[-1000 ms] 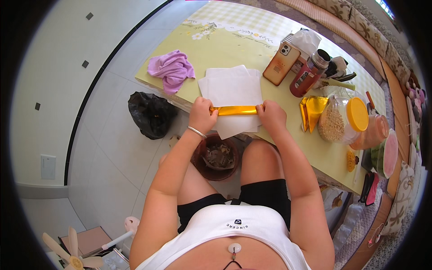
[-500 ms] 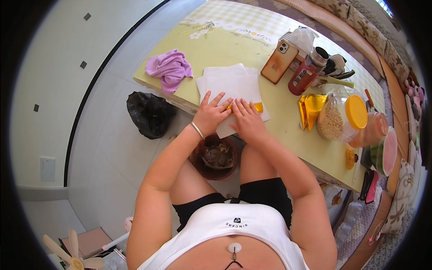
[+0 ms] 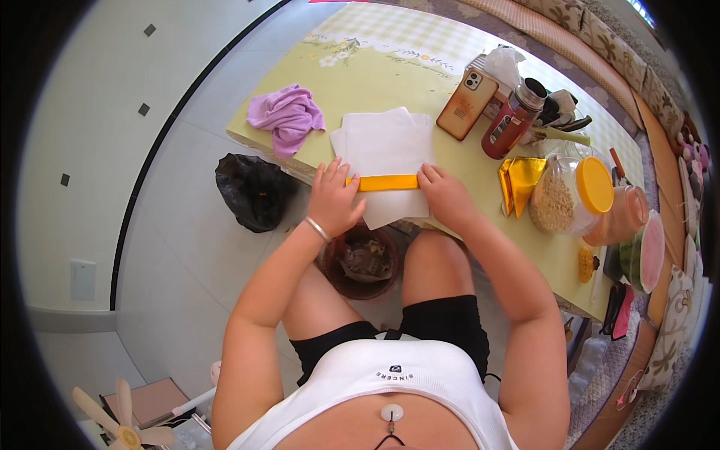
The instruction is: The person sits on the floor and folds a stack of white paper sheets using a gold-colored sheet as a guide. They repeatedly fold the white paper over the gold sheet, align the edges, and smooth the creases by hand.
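A folded gold paper strip lies crosswise on a loose stack of white paper sheets at the table's near edge. At the strip's left end rests my left hand, fingers stretched out and thumb apart, a bangle on its wrist. My right hand lies by the opposite end, its fingertips touching the paper there; its fingers look extended and its thumb is hidden. Both hands are open. The lowest sheet's corner hangs over the table edge, above a brown bin holding scraps between my knees.
Gold packets, a yellow-lidded jar, a red flask and a phone stand to the right. A purple cloth lies on the left corner. Below it, a black plastic bag hangs beside the table. Farther right is a cut watermelon.
My hands have slid apart, from the middle of the gold strip out to its two ends. Most of the strip now shows between them.
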Tool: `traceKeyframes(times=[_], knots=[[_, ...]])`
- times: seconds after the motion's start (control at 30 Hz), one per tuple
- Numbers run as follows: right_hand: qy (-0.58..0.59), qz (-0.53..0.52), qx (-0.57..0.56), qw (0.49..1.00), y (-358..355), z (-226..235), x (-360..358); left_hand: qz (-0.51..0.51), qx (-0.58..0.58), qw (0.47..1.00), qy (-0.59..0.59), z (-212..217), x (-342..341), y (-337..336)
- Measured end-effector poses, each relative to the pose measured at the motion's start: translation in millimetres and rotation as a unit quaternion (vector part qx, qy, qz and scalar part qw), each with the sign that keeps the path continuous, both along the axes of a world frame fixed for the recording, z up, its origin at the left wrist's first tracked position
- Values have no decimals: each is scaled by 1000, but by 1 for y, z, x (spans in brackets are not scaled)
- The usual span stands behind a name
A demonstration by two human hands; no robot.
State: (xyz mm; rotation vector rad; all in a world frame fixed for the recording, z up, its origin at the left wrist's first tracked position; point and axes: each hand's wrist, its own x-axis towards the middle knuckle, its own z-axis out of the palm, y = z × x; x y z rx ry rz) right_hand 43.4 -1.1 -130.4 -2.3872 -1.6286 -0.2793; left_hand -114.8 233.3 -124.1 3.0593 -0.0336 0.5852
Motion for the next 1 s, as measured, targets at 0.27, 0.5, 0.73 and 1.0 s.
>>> traceKeyframes(times=[0.27, 0.5, 0.73, 1.0], knots=[[-10, 3, 24, 1000, 5, 0, 13, -85, 79, 993, -29, 7, 55, -48], [-11, -18, 20, 1000, 12, 8, 0, -70, 58, 996, -8, -7, 69, -47], [-97, -33, -24, 994, 17, -8, 9, -58, -42, 997, 30, 13, 60, -53], [62, -3, 4, 998, 2, -19, -15, 2, -44, 998, -38, -14, 30, -61]])
